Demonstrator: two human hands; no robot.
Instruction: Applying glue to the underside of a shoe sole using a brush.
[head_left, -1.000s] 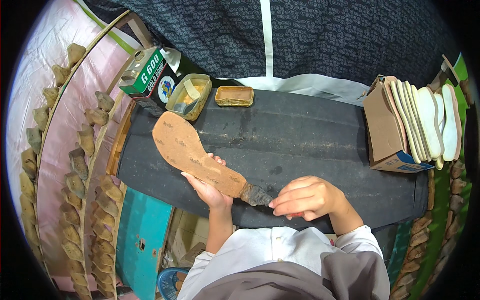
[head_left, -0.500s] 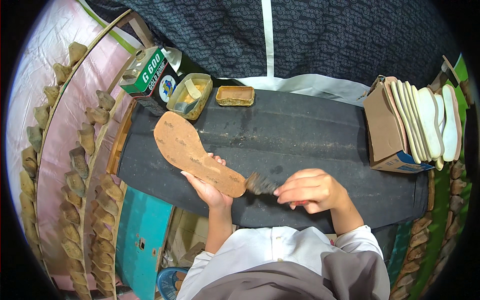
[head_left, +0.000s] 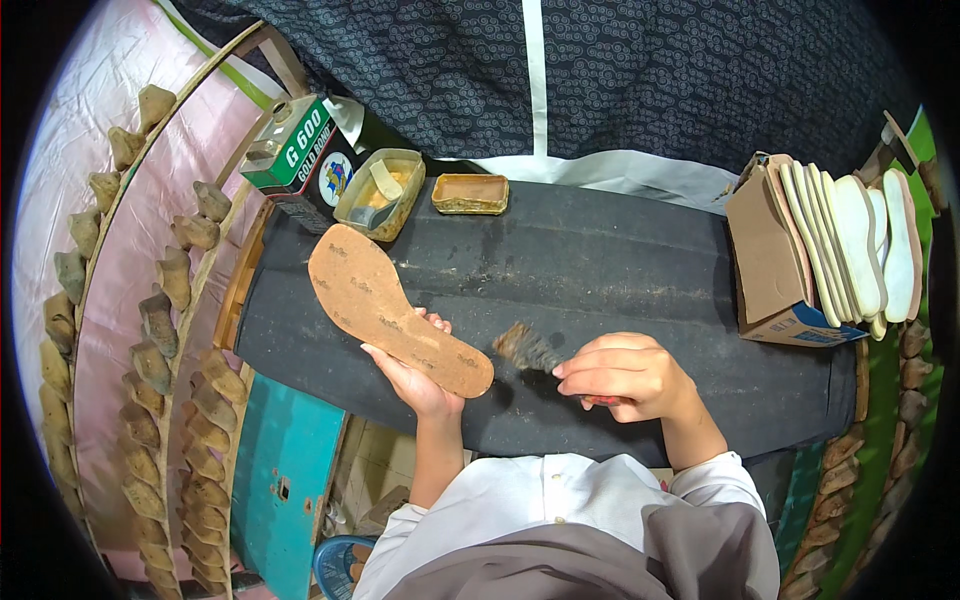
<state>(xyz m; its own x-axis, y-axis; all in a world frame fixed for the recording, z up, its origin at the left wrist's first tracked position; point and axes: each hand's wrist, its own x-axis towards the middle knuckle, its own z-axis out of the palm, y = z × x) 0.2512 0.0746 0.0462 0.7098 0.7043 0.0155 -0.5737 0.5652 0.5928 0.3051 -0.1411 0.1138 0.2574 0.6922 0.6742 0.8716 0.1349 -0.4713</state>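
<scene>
My left hand (head_left: 412,372) holds a tan shoe sole (head_left: 388,305) from underneath, flat side up, its toe pointing toward the far left over the dark work table (head_left: 620,270). My right hand (head_left: 628,377) grips a small brush (head_left: 530,349) with dark, clotted bristles. The bristles sit just to the right of the sole's heel end, slightly apart from it.
A green tin (head_left: 296,142), an open plastic tub of yellowish glue (head_left: 380,194) and a shallow tray (head_left: 470,193) stand at the table's far left. A cardboard box of several upright insoles (head_left: 825,250) stands at the right. Racks of shoe lasts (head_left: 160,330) line the left side.
The brush has pulled off the sole's heel end and moved to the right. The sole has stayed in nearly the same place in my left hand.
</scene>
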